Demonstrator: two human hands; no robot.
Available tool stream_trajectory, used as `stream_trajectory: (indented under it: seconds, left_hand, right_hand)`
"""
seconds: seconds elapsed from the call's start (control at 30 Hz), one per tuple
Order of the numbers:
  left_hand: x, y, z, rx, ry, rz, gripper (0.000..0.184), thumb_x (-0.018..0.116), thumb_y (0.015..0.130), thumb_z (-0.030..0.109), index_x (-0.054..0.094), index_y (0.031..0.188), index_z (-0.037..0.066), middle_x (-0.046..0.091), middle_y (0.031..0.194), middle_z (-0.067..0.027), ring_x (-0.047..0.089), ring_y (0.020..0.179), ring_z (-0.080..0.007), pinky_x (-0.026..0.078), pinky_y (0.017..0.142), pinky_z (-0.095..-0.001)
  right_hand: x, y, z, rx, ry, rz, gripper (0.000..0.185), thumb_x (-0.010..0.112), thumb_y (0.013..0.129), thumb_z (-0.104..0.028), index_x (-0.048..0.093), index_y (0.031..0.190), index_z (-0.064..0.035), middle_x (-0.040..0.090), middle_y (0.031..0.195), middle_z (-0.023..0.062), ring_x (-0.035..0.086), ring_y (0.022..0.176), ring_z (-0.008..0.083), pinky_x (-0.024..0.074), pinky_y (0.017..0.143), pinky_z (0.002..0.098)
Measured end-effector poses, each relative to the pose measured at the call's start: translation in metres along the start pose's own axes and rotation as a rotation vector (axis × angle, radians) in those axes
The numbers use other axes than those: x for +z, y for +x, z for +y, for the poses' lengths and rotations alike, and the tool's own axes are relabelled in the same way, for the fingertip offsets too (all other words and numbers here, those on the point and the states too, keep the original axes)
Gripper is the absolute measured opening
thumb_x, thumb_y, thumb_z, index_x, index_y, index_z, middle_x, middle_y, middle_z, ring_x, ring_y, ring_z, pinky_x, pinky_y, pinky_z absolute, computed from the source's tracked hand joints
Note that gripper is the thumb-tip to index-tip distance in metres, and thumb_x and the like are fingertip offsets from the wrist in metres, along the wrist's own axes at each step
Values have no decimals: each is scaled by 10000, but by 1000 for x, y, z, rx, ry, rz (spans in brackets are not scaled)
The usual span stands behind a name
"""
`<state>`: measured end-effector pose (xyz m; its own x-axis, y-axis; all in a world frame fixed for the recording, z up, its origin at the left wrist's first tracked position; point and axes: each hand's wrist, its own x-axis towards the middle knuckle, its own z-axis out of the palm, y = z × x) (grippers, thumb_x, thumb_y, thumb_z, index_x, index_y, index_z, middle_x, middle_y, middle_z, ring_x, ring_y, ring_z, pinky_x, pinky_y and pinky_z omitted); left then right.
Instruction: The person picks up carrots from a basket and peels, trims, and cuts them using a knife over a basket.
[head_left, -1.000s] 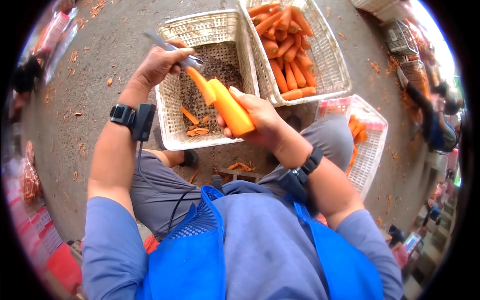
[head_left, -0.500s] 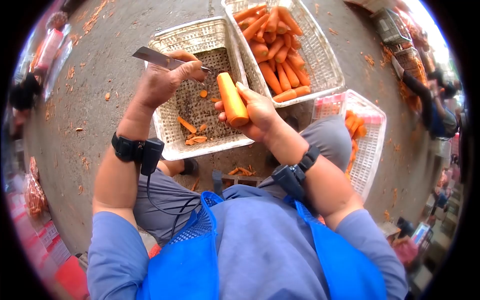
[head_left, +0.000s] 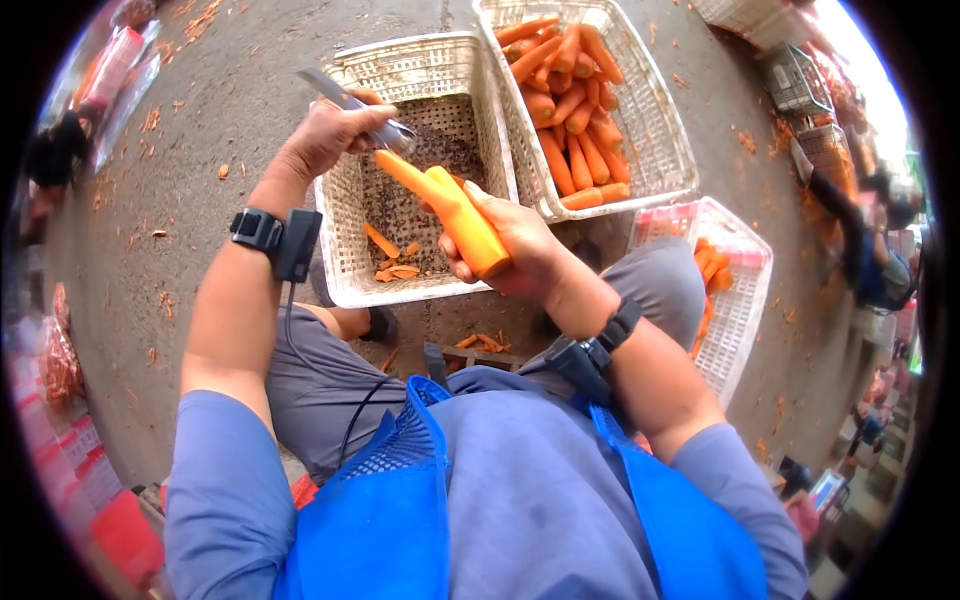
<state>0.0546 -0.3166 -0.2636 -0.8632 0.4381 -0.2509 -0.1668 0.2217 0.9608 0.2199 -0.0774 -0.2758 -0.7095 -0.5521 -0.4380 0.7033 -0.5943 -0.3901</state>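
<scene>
My left hand [head_left: 335, 130] is closed around a metal peeler [head_left: 392, 134]. Its flat, blade-shaped end sticks out behind the hand, and its front end is close to the carrot's tip. In my right hand [head_left: 515, 240] is a thick, peeled-looking orange carrot [head_left: 470, 235], gripped at the wide end and pointing up to the left. A long orange strip [head_left: 405, 173] stretches between the carrot and the peeler. Below both hands stands a white plastic crate [head_left: 420, 293] with a dirty bottom and a few carrot scraps [head_left: 398, 272] in it.
Behind on the right, another white crate [head_left: 672, 150] is heaped with whole carrots [head_left: 575, 105]. A third crate [head_left: 745, 300] with orange pieces stands beside my right knee. Peelings [head_left: 485, 342] litter the floor. Another person [head_left: 875, 265] is at the far right.
The peeler has come down close to the carrot, and a strip now extends from the carrot's tip. My right hand has tilted the carrot further to the left.
</scene>
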Motion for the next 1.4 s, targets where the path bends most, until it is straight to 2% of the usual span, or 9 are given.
stream_trajectory:
  seconds: [0.2,0.33,0.43,0.47,0.5,0.77,1.0,1.3,1.4]
  left_hand:
    - [10,-5,19,90,105,95,157,760,898,216,700,901,71,694,740,-37,554,548,-45,449,488,-181]
    - [40,-26,43,209,69,-70,174,730,919,253,706,902,82,673,722,-19,563,560,-54,451,495,-191]
    - [78,-51,58,116,37,-373,206,760,888,247,730,952,53,663,739,-4,587,592,-71,460,499,-201]
    - [89,-54,56,125,76,-444,211,770,879,238,731,953,44,658,727,-7,582,577,-70,455,488,-202]
    - [95,-58,54,132,115,-511,217,780,869,230,732,955,36,654,715,-11,578,562,-70,451,477,-202]
    - [3,6,-8,-17,72,63,194,759,890,220,699,967,52,695,751,-39,542,525,-44,421,462,-173]
    - [16,-8,27,134,190,89,202,749,910,260,702,897,64,691,722,-40,534,516,-45,434,463,-181]
    - [93,-59,57,51,79,-513,170,780,848,182,731,911,32,649,694,-26,560,523,-58,427,442,-198]
    - [74,-42,48,-16,17,-413,213,760,873,232,721,918,27,638,654,-12,540,471,-57,408,413,-190]
  right_hand:
    - [4,1,-9,-153,21,167,492,489,1042,-445,545,1205,16,627,891,104,638,679,190,582,603,332]
    - [6,-3,-15,-188,-7,248,448,437,1070,-395,555,1196,18,651,956,119,654,706,192,583,630,337]
    - [-7,0,-18,-163,137,-93,430,404,1083,-361,554,1221,17,667,1003,126,674,762,197,579,672,344]
    - [6,4,-10,-211,29,193,425,404,1083,-354,552,1252,8,667,1027,118,684,820,197,574,692,342]
    - [7,12,-5,-241,29,91,402,419,1080,-332,547,1280,-9,664,1052,112,684,847,192,574,692,334]
    - [-1,-2,0,-62,-13,21,396,417,1079,-364,544,1193,-7,646,902,118,652,692,215,575,603,338]
    - [2,-1,-10,-202,4,183,405,498,1053,-367,571,1210,-1,645,917,106,654,703,211,588,654,330]
    - [10,4,-4,-210,17,131,344,467,1060,-279,561,1257,-12,666,1019,113,665,822,188,570,727,321]
    - [0,7,2,-174,-19,64,331,448,1071,-288,562,1235,-24,650,989,88,655,803,177,560,698,295]
